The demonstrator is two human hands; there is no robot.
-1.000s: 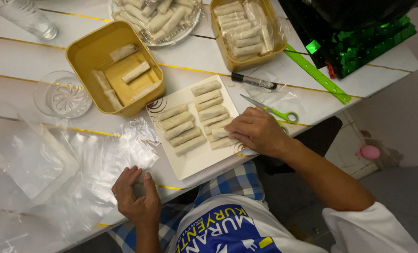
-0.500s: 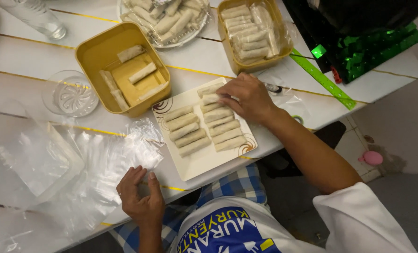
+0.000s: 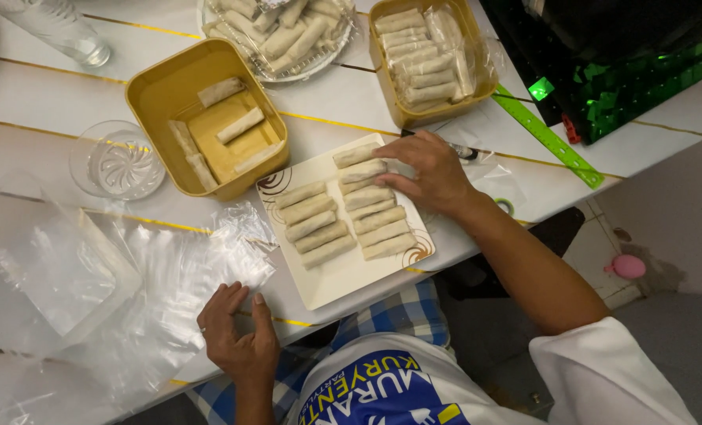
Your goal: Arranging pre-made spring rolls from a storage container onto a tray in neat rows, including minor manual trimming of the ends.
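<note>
My right hand (image 3: 429, 169) lies flat and loosely open on the top corner of the square white plate (image 3: 343, 275), fingertips touching the uppermost spring rolls (image 3: 360, 171) in the right-hand column; it grips nothing that I can make out, though the palm hides what is beneath it. The plate sits at the table's near edge, with two columns of pale rolls laid side by side across it. My left hand (image 3: 240, 334) rests at the table edge with its fingers spread on the crinkled clear plastic bags (image 3: 162, 291), holding nothing. Just above the plate stands a yellow tub (image 3: 162, 90) with a few rolls in it, and to its right a second yellow tub (image 3: 426, 59) packed with rolls. Beside the first tub is a glass dish (image 3: 118, 161). A green ruler (image 3: 548, 138) lies slanted past my right wrist.
</note>
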